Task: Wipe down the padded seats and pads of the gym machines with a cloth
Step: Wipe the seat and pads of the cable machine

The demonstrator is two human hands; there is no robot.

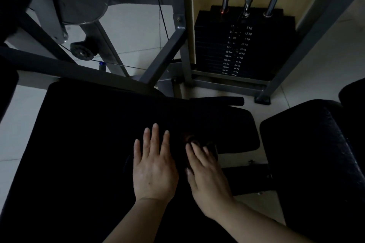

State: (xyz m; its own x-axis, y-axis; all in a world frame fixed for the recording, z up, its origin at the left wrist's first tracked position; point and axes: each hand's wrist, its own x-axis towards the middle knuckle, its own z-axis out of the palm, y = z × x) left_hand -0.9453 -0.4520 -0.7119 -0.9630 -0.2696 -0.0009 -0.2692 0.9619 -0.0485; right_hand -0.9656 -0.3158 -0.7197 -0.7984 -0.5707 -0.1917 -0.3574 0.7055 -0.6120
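My right hand (pixel 207 175): grip flat, fingers pressing dark crumpled cloth (pixel 192 139) at right edge of wide black padded seat (pixel 83 144). Left hand (pixel 155 165) just beside, fingers straight, palm down on pad. Unwiped seat stretches left of cloth; right hand nearer.

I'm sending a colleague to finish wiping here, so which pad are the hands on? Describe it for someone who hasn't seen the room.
Find the weight stack with its lbs and kg labels between two chrome rods. In front of it, lower left, lies the large flat black pad, with the left hand spread flat on it. It is the broadest pad; the textured pad to its right stands apart.
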